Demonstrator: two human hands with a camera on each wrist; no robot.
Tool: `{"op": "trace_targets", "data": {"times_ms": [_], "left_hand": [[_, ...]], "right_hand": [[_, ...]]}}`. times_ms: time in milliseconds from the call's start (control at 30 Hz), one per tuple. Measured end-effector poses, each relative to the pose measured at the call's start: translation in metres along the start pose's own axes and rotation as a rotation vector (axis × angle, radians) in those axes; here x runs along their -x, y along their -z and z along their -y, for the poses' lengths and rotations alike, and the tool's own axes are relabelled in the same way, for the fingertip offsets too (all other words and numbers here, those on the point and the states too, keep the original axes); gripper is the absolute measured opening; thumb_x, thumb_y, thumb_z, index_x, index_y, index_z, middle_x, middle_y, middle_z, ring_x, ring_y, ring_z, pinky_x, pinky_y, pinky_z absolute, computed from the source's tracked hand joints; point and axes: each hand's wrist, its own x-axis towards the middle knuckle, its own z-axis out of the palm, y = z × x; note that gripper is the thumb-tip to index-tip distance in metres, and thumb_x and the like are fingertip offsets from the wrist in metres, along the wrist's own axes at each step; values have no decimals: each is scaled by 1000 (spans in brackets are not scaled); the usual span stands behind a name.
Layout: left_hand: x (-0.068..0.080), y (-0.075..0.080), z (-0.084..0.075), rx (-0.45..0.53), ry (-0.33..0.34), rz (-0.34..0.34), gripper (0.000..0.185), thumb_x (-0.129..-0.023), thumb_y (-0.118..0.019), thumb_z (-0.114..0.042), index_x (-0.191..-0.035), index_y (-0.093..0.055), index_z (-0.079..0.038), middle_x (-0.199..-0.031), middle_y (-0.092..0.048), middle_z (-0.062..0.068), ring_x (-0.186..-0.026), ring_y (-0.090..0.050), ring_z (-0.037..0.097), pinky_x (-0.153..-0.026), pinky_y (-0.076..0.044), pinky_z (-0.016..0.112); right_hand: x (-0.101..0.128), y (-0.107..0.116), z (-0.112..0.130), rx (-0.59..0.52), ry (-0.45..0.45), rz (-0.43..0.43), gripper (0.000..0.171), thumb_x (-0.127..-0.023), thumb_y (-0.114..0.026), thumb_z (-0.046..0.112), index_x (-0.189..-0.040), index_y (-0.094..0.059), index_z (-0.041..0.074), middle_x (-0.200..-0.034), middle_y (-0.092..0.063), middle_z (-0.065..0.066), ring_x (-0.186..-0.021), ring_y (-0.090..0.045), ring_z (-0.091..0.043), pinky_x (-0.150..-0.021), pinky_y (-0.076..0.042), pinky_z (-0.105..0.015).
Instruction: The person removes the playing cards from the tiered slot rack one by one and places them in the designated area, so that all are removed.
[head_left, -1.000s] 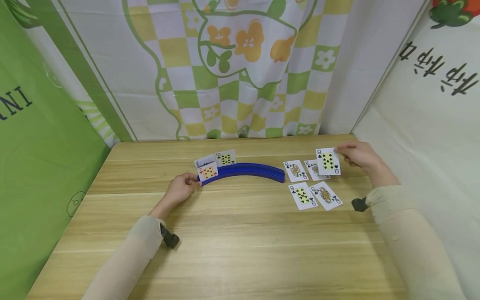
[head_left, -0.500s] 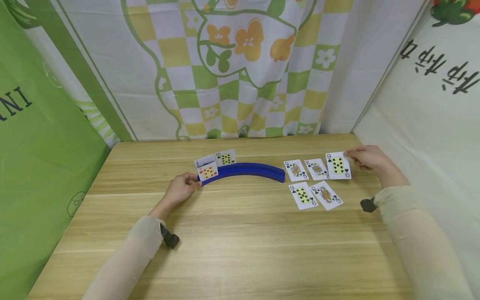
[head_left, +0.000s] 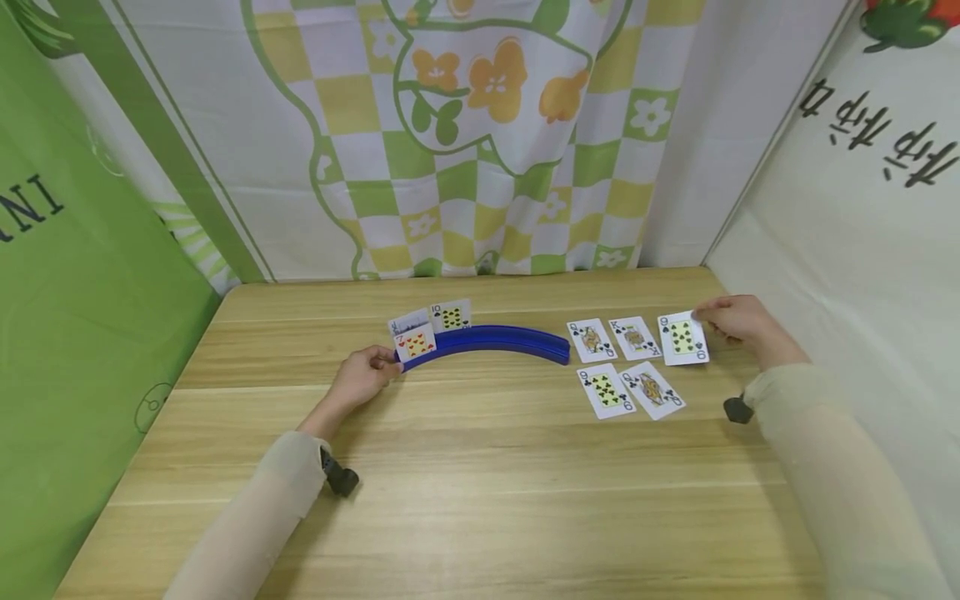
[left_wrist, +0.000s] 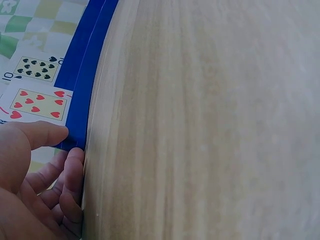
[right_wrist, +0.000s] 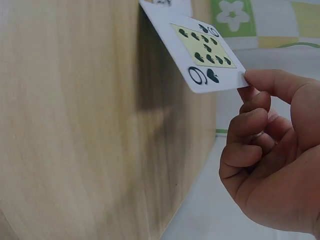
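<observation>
My right hand [head_left: 735,321] pinches a nine of spades [head_left: 682,337] by one corner between thumb and fingers. In the right wrist view the card is tilted over the wooden table, its shadow falling beside it. At the left, my left hand [head_left: 360,379] grips the near end of a curved blue card holder [head_left: 498,337], thumb on its top edge. Standing in that holder are a seven of hearts [head_left: 416,342] in front, a ten of spades [head_left: 452,317] behind, and another card [head_left: 408,321] mostly hidden by the seven.
Left of the held nine lie a queen [head_left: 592,341] and a king [head_left: 633,337] face up. Nearer to me are a nine of clubs [head_left: 606,392] and a queen of clubs [head_left: 651,390], edges close together. A checkered curtain [head_left: 480,208] hangs behind the table [head_left: 480,500].
My right hand has carried the nine of spades rightward and slightly nearer, off the king it overlapped, and the card has tipped lower. The left hand and the holder have stayed put.
</observation>
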Motion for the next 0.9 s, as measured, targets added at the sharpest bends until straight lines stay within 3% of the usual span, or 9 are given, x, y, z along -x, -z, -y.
{"op": "trace_targets", "data": {"times_ms": [100,200,333,400,600,900], "left_hand": [[0,0,0,-5,3,3,39,-93,-67,-29,-121,-63,-2,-104,-69,16,-80,-62,19,-67,-48,26],[1,1,-1,-8,2,4,38,-93,-67,-29,-121,-63,-2,-104,-69,16,-80,-61,19,-67,-48,26],[1,1,-2,-4,2,5,37,-93,-67,-28,-120,-64,-2,-103,-68,15,-80,-60,20,-67,-47,26],[1,1,-2,-5,4,7,37,-93,-67,-28,-120,-64,-3,-103,-68,15,-80,-60,20,-67,-47,26],[-1,2,-1,-19,5,15,38,-94,-66,-30,-121,-63,-3,-104,-68,15,-80,-61,19,-67,-47,26],[1,1,-3,-12,10,15,38,-94,-66,-29,-121,-63,-2,-105,-68,16,-83,-61,20,-68,-48,25]], "right_hand": [[-6,-1,-7,42,10,-37,49,-97,-60,26,-131,-54,-8,-70,-55,6,-60,-47,-9,-54,-42,-28],[-10,-3,-12,134,36,-75,46,-96,-59,28,-125,-58,-8,-84,-62,-8,-63,-49,-14,-54,-42,-29],[-12,-5,-12,258,32,-90,45,-97,-55,32,-122,-59,-5,-114,-59,-27,-83,-55,-29,-63,-44,-33],[-12,-6,-11,314,24,-80,44,-99,-52,33,-120,-59,-5,-120,-57,-30,-96,-54,-36,-72,-45,-39],[-15,-7,-11,378,17,-62,44,-99,-51,32,-119,-58,-7,-121,-58,-32,-110,-53,-46,-93,-42,-58],[-10,0,-21,405,0,-51,49,-98,-50,34,-120,-56,-10,-123,-56,-35,-112,-52,-51,-98,-41,-64]]}}
